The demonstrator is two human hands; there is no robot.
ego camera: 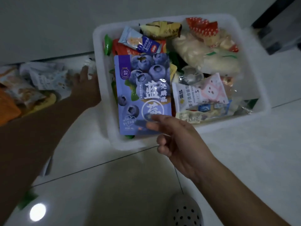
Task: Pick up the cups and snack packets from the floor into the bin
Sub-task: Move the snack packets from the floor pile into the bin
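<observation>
A white plastic bin (254, 118) on the floor holds several snack packets and a clear cup (191, 75). A purple blueberry packet (143, 93) hangs over the bin's left part, its lower edge pinched by my right hand (180, 141). My left hand (86, 88) reaches left of the bin toward a heap of snack packets (40, 82) on the floor. Its fingers are spread next to a small white item (88, 63); whether they touch it is unclear.
The floor is glossy white tile with dark joints. A green wrapper (26, 201) lies at the lower left beside a lamp reflection. A white perforated shoe (185, 211) shows at the bottom edge. A dark piece of furniture (276, 22) stands at the top right.
</observation>
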